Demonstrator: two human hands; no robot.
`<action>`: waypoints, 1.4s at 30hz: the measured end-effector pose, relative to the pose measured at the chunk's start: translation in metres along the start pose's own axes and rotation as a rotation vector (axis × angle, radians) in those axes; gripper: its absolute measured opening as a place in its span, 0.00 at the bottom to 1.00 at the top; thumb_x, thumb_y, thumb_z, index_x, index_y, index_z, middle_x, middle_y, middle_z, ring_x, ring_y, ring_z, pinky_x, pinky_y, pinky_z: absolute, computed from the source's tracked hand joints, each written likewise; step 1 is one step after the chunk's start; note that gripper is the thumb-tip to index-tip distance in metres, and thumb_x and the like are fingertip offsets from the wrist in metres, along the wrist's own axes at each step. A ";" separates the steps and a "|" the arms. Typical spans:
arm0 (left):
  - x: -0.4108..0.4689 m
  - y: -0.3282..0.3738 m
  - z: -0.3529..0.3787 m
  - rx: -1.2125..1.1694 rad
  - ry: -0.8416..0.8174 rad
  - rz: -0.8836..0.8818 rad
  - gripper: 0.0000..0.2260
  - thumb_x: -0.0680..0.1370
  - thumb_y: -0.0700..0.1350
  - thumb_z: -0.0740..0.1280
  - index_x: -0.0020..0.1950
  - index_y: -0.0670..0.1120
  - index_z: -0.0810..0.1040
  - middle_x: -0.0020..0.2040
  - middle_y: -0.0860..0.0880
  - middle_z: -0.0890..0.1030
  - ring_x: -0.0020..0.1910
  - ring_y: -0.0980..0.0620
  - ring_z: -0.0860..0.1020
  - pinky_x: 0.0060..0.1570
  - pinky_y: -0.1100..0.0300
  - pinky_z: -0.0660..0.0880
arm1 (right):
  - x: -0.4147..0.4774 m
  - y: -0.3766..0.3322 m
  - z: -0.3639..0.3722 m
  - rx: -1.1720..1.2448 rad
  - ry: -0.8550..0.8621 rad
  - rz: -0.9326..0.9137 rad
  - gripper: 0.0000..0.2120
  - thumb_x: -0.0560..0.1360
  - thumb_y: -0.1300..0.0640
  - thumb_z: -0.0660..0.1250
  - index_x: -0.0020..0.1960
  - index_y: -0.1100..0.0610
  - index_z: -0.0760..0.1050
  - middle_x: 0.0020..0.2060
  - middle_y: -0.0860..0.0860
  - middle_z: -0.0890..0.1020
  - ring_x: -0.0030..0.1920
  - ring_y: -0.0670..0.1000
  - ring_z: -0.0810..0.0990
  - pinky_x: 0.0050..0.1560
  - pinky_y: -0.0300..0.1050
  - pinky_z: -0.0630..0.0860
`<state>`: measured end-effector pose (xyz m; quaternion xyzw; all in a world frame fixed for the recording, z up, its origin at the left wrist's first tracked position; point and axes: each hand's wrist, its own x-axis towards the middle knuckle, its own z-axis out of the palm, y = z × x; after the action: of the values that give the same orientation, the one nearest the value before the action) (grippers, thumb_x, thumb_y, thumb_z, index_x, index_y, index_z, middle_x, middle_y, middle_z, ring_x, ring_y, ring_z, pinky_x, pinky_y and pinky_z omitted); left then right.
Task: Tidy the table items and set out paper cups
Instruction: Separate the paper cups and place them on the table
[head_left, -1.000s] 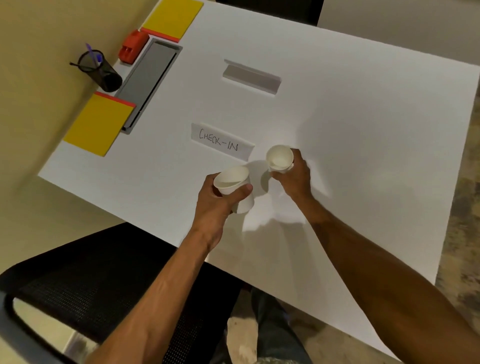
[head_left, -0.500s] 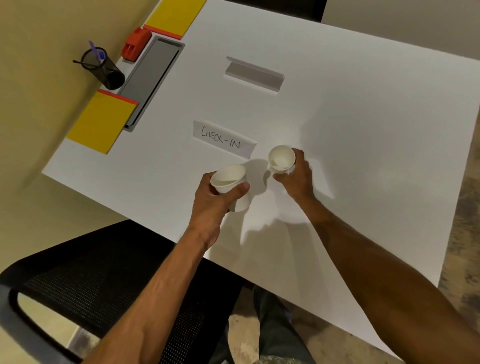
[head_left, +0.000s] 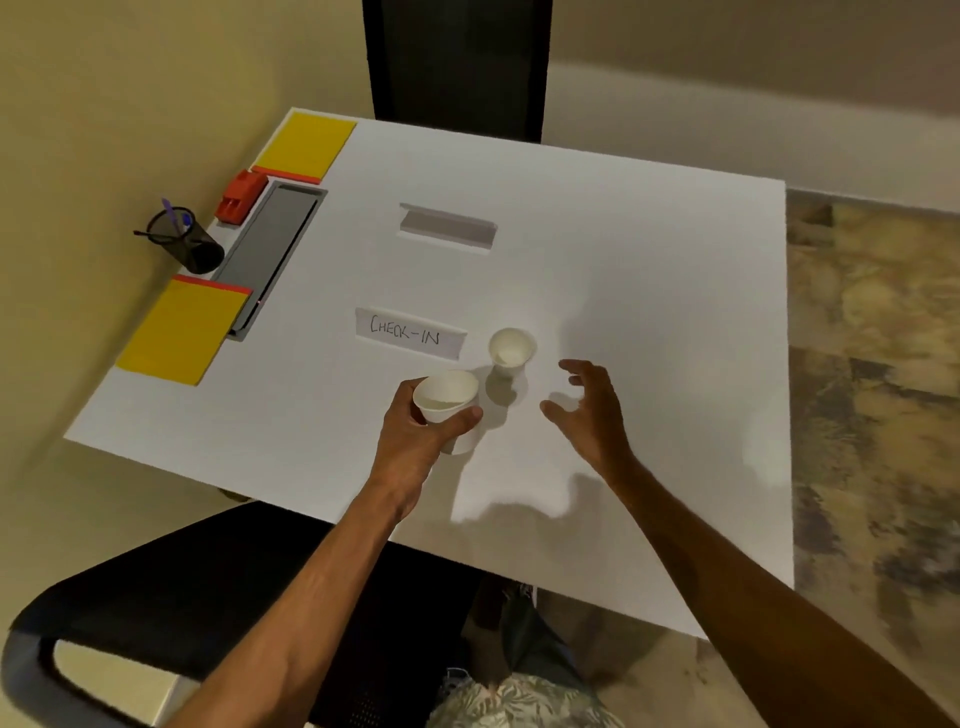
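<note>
One white paper cup (head_left: 511, 351) stands upright on the white table (head_left: 649, 270), just right of the folded "CHECK-IN" sign (head_left: 409, 333). My right hand (head_left: 592, 410) hovers a little to the right of that cup, fingers loosely spread and holding nothing. My left hand (head_left: 415, 441) grips a stack of white paper cups (head_left: 448, 402) near the table's front, tilted slightly away from me. A second folded card (head_left: 448, 224) lies farther back, its blank side showing.
Along the left edge sit two yellow pads (head_left: 183, 330) (head_left: 306, 146), a grey tray (head_left: 272, 249), a red stapler (head_left: 240, 196) and a black mesh pen cup (head_left: 184, 240). One black chair (head_left: 171, 587) is beside me and another (head_left: 457, 62) stands behind the table.
My right hand has let go of the single cup and pulled back to the right. The cup now stands alone. My left hand still holds the stack.
</note>
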<state>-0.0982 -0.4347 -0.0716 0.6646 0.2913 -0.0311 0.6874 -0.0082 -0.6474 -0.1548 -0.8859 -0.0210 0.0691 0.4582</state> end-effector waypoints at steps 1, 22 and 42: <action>-0.006 0.000 -0.001 0.012 -0.021 0.013 0.30 0.60 0.53 0.81 0.59 0.55 0.75 0.53 0.54 0.83 0.52 0.53 0.81 0.41 0.60 0.76 | -0.013 -0.006 -0.005 -0.003 0.012 -0.028 0.28 0.69 0.57 0.78 0.67 0.53 0.72 0.62 0.51 0.74 0.58 0.50 0.77 0.55 0.44 0.77; -0.160 -0.023 0.017 0.243 -0.484 0.312 0.35 0.61 0.58 0.80 0.64 0.56 0.72 0.60 0.55 0.79 0.57 0.54 0.77 0.53 0.58 0.75 | -0.263 -0.030 -0.100 -0.405 0.290 -0.006 0.25 0.75 0.49 0.68 0.70 0.50 0.68 0.68 0.48 0.71 0.67 0.50 0.70 0.66 0.50 0.67; -0.265 -0.053 0.302 0.320 -0.705 0.350 0.30 0.66 0.49 0.81 0.64 0.55 0.72 0.58 0.56 0.78 0.56 0.55 0.77 0.45 0.66 0.74 | -0.365 0.123 -0.352 -0.401 0.400 0.251 0.27 0.79 0.50 0.64 0.75 0.52 0.63 0.74 0.51 0.67 0.73 0.53 0.65 0.73 0.57 0.63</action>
<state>-0.2317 -0.8138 -0.0177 0.7511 -0.0872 -0.1843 0.6279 -0.3229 -1.0402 -0.0167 -0.9504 0.1658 -0.0560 0.2572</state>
